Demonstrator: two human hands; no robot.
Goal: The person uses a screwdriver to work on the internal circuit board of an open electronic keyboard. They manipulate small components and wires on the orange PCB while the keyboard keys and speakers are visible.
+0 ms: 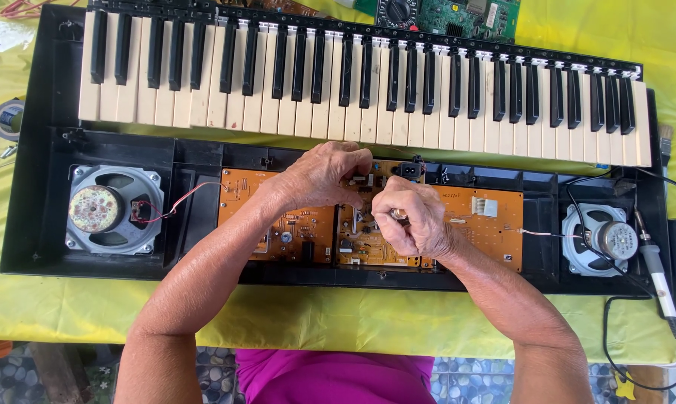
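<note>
Orange circuit board (472, 224) lies in the black plastic keyboard shell (46, 217), long axis running nine to three o'clock. I see my left hand (323, 176) curled on its upper edge. My right hand (413, 224), at four o'clock from it, pinches something small and silvery; what, I cannot tell.

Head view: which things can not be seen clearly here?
- Middle of the orange circuit board: hidden under both hands.
- What the right hand pinches: too small; the left hand shows no clear grasp.
- Green board and dial meter: cut by the top edge.
- Soldering iron cable: leaves the bottom edge.
</note>
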